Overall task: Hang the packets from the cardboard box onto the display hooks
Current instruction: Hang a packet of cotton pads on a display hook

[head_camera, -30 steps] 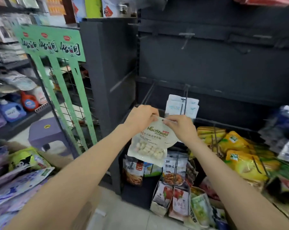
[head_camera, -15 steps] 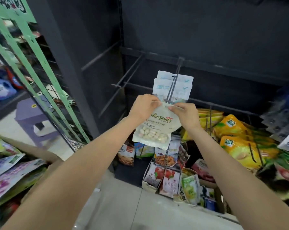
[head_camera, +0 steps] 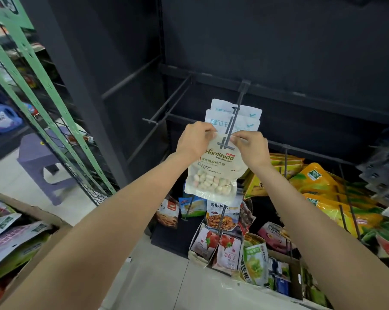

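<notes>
Marshmallow packet (head_camera: 213, 173) raised since earlier frame — top edge now at hook (head_camera: 230, 128) tip. Left hand (head_camera: 194, 139), right hand (head_camera: 250, 147) pinch its top corners.

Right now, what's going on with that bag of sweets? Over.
Left hand and right hand pinch marshmallow packet by top corners. Packet top at hook tip, two white packets hanging behind. Nothing in the way.

1. A dark grey back panel (head_camera: 278, 41) is seen across the upper view, crossed by horizontal rails.
2. The floor (head_camera: 162, 276) is laid with pale glossy tiles.
3. A purple plastic stool (head_camera: 41, 157) is stood at left.
4. A green wire rack (head_camera: 43, 90) is set beside a dark upright post (head_camera: 73, 86).
</notes>
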A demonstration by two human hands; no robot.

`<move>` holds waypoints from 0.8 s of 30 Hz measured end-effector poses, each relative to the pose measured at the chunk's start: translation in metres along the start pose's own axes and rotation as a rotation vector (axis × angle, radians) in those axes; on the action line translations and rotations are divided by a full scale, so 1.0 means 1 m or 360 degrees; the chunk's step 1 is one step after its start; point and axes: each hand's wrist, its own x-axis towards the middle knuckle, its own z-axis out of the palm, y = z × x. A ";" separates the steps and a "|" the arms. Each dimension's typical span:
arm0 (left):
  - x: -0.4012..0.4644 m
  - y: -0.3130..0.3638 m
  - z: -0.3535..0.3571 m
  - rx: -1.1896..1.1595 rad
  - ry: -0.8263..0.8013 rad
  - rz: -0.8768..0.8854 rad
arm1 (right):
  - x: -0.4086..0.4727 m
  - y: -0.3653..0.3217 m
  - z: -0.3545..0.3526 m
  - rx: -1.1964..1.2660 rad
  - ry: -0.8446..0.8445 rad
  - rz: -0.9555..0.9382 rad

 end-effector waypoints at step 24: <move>-0.024 0.031 -0.075 0.0482 0.0123 0.0244 | 0.006 -0.094 -0.004 -0.0248 -0.0083 -0.0325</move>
